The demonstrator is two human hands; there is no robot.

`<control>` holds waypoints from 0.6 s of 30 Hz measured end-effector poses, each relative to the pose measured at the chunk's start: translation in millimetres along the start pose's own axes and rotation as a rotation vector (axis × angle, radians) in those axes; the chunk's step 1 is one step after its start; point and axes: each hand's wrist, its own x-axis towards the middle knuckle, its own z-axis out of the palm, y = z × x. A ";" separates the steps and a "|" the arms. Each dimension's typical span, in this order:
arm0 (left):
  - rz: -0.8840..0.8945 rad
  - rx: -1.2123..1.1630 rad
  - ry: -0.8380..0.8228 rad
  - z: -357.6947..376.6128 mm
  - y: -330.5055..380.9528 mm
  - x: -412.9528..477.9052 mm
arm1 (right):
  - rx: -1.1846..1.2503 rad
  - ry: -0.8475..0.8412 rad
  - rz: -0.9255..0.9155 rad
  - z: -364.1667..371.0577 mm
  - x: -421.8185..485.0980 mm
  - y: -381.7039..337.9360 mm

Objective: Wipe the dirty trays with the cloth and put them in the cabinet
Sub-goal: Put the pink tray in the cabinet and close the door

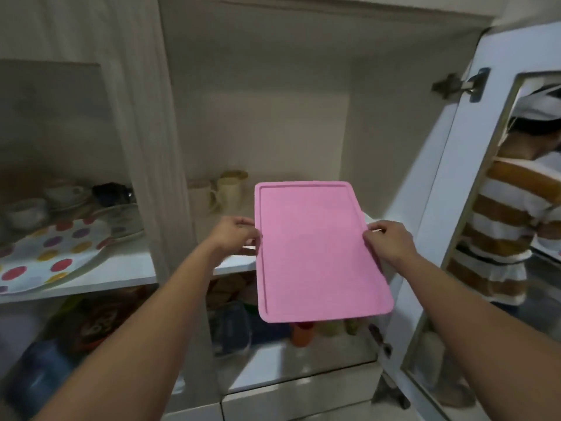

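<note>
Both hands gripping pink tray (318, 253) at centre of frame: left hand (235, 233) pinching left edge, right hand (390, 243) pinching right edge. Storing step going on, tray hovering before cabinet shelf (233, 265). Next move, probably: sliding it level onto shelf, avoiding mugs (223, 189).

White cabinet (258, 117) (dimly lit), door (449, 177) open

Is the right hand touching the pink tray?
Touching. The head view shows the right hand gripping the pink tray by its right edge.
</note>
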 end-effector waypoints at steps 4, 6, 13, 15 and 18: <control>-0.059 -0.075 0.057 20.9 32.3 62.1 | 0.014 -0.030 0.039 3.1 67.6 -14.2; -0.109 -0.143 0.104 30.4 42.1 93.5 | -0.034 -0.065 0.059 10.6 98.4 -19.1; -0.125 0.023 0.192 49.7 42.6 203.0 | -0.081 -0.173 0.060 48.2 202.2 -28.2; -0.130 0.048 0.190 53.7 41.2 224.4 | -0.087 -0.167 0.075 59.9 222.7 -29.1; -0.160 0.132 0.195 59.5 40.1 250.4 | -0.170 -0.242 0.069 77.7 250.3 -30.1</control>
